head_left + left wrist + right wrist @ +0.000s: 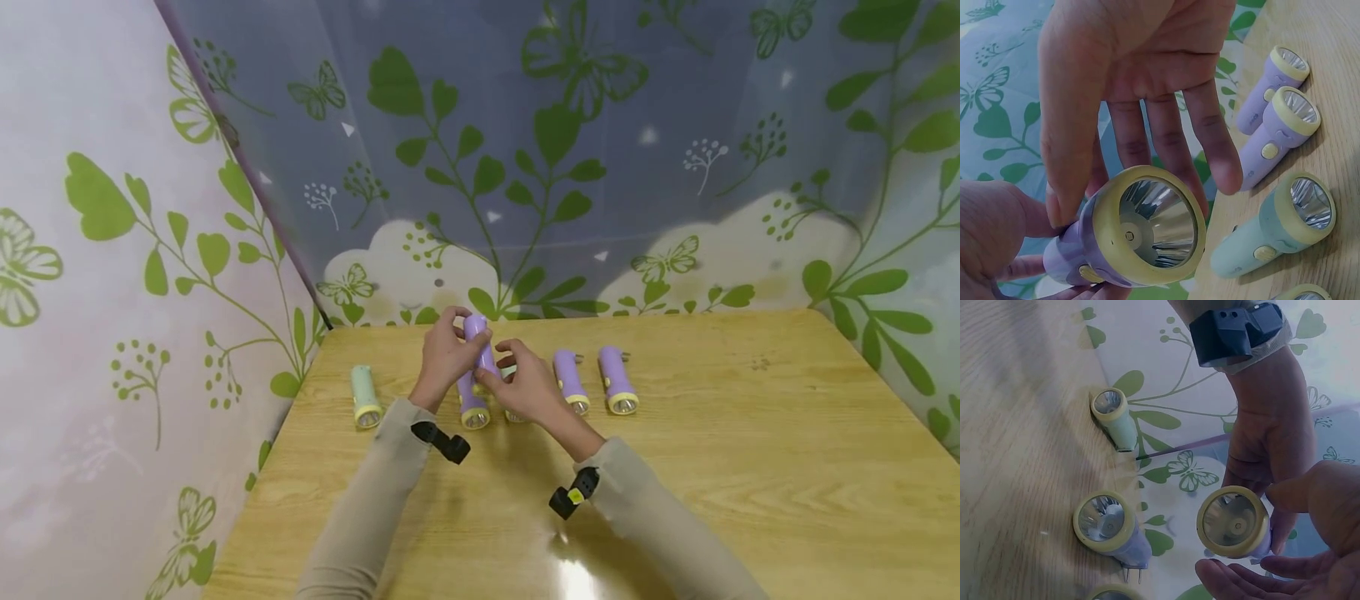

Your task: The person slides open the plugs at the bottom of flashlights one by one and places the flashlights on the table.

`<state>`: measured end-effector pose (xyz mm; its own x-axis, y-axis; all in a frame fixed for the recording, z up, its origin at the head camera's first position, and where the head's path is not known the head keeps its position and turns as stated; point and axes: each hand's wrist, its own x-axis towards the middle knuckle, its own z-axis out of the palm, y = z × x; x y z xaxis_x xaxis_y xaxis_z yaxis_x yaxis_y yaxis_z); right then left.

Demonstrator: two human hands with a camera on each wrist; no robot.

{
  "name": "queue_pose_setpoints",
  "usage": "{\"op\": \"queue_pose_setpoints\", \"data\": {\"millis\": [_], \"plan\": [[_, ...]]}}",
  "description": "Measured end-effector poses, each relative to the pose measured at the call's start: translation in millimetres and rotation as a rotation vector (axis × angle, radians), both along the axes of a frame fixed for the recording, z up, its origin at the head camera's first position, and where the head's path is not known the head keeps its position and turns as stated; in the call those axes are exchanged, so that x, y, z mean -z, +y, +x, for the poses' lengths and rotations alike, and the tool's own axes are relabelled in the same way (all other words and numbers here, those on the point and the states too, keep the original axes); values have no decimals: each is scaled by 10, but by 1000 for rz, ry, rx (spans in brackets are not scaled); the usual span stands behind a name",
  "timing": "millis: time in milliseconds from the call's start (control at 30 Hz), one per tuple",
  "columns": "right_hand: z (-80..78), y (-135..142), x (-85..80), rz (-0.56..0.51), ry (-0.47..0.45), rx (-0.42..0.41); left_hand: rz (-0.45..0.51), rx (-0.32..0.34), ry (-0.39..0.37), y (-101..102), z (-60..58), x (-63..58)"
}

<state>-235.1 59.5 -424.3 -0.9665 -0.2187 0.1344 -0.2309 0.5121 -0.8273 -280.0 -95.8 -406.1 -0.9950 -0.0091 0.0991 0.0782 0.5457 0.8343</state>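
Observation:
In the head view my left hand (446,354) grips a purple flashlight (472,327) above the table. Its yellow-rimmed lens (1159,222) faces the left wrist camera, with a yellow switch (1090,274) on the body. My right hand (528,387) is beside it, the thumb touching the flashlight's side. The other right fingers extend loosely behind it in the left wrist view; whether the index finger touches it is hard to tell. Below the hands lie another purple flashlight (472,408) and a mint green flashlight (1272,228), partly hidden in the head view.
Two purple flashlights (570,379) (617,382) lie to the right, metal plug prongs (626,357) sticking out near their tails. A mint green flashlight (364,396) lies at the left. The wooden table (750,467) meets a leaf-patterned cloth (480,125) at its back edge.

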Motion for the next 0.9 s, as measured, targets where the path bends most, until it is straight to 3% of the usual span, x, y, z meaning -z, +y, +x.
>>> {"op": "queue_pose_setpoints", "data": {"millis": [367, 900], "plan": [[-3, -29, 39, -22, -37, 44, 13, -39, 34, 32, -3, -19], [28, -7, 36, -119, -23, 17, 52, -88, 27, 63, 9, 1]]}}
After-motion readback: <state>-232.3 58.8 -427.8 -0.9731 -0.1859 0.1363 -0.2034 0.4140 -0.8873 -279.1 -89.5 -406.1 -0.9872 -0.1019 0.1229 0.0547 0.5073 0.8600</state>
